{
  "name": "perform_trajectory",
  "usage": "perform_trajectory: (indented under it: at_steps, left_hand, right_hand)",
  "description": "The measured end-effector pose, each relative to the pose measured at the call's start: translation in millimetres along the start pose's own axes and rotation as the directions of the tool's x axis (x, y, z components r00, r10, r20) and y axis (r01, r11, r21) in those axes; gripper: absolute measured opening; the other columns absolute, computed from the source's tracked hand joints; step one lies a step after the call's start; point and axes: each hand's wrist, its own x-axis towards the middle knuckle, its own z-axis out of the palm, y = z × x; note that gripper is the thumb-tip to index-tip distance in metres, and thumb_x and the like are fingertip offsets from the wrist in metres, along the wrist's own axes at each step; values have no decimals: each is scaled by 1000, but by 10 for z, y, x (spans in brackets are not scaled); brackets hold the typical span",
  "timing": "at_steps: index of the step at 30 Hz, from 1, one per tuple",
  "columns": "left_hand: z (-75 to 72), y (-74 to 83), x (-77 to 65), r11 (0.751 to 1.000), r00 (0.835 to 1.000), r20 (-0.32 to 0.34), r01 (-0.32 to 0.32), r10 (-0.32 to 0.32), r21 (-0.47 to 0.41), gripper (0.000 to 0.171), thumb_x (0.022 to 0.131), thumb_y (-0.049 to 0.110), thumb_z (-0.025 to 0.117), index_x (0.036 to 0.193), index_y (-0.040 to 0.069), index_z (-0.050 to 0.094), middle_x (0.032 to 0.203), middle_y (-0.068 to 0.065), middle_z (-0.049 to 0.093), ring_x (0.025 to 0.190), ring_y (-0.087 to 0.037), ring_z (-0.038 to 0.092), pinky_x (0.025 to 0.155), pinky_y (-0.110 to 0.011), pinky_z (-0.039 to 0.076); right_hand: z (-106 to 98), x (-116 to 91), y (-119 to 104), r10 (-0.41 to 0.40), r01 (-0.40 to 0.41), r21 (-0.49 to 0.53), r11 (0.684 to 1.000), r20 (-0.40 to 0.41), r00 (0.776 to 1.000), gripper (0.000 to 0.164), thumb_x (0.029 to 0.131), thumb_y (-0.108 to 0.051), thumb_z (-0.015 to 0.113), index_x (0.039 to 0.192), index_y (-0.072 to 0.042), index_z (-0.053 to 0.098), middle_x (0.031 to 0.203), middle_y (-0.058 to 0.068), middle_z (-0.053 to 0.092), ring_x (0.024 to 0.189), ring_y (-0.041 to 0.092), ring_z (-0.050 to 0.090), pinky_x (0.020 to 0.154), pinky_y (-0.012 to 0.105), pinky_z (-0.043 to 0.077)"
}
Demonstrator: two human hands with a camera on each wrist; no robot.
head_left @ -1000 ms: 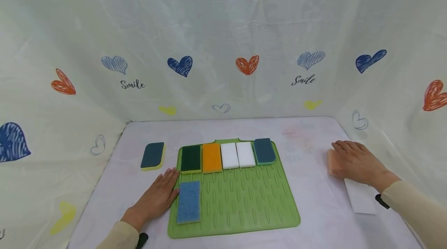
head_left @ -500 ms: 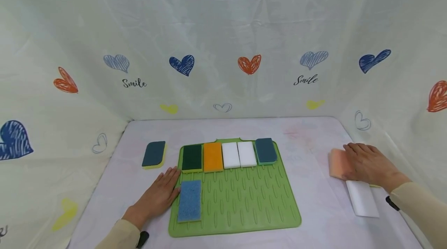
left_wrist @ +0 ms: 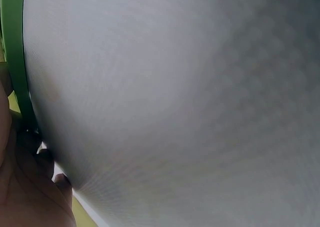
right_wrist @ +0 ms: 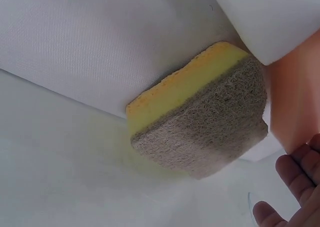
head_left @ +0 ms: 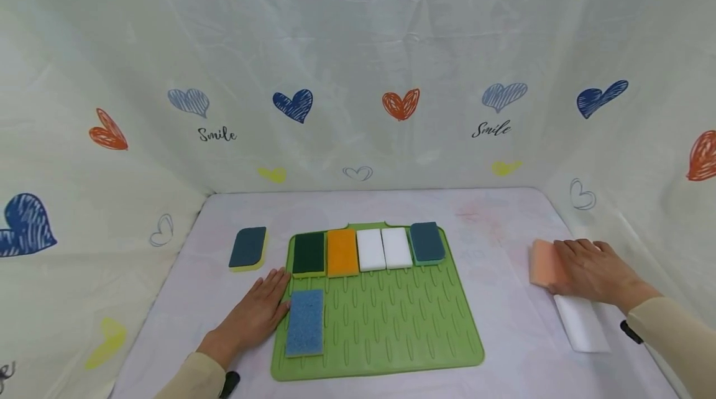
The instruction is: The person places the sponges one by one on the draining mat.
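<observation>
At the right of the table, in the head view, my right hand (head_left: 595,271) reaches across a peach sponge (head_left: 544,262), fingers slightly bent. A white sponge (head_left: 583,327) lies just nearer, partly under the hand. The right wrist view shows a grey and yellow scouring sponge (right_wrist: 200,112) apart from the fingers (right_wrist: 295,179); the hand hides it in the head view. My left hand (head_left: 252,318) lies with extended fingers along the left edge of a green ribbed mat (head_left: 403,324), its thumb close to a blue sponge (head_left: 304,323).
Along the mat's far edge sit a dark green sponge (head_left: 309,254), an orange sponge (head_left: 342,252), two white sponges, and a blue-green sponge (head_left: 427,242). Another dark blue scouring sponge (head_left: 248,247) lies left of the mat. Heart-printed sheeting (head_left: 358,63) surrounds the table.
My right hand has shifted right and nearer, uncovering more of the peach sponge. The white sponge beside it has slid slightly nearer. My left hand stays by the mat.
</observation>
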Motion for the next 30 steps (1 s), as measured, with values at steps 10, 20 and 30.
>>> perform_trajectory:
  at_steps: [10, 20, 30]
  left_hand:
    - [-10, 8, -13, 1000, 1000, 0, -3, 3, 14, 67, 111, 34, 53, 164, -1, 31, 171, -19, 32, 160, -39, 27, 128, -60, 27]
    - [-20, 15, -22, 1000, 1000, 3, 8, -8, -3, 67, 112, 34, 52, 165, 0, 31, 172, -19, 31, 160, -39, 26, 129, -60, 25]
    - [-4, 1, -19, 1000, 1000, -4, -1, 1, 1, 68, 112, 34, 53, 165, -1, 30, 172, -18, 31, 161, -39, 26, 129, -59, 25]
  right_hand:
    - [111, 71, -26, -19, 29, 59, 998, -157, 987, 88, 74, -49, 88, 131, 6, 50, 122, 25, 59, 113, 45, 53, 93, 66, 48]
    - [41, 375, -182, -85, 87, -6, 996, -288, 954, 80, 74, -38, 86, 129, 7, 50, 118, 24, 59, 109, 44, 55, 91, 63, 51]
    - [-67, 678, -389, -120, 128, -3, 992, -378, 918, 80, 69, -43, 86, 123, 8, 54, 113, 26, 61, 103, 46, 59, 85, 62, 51]
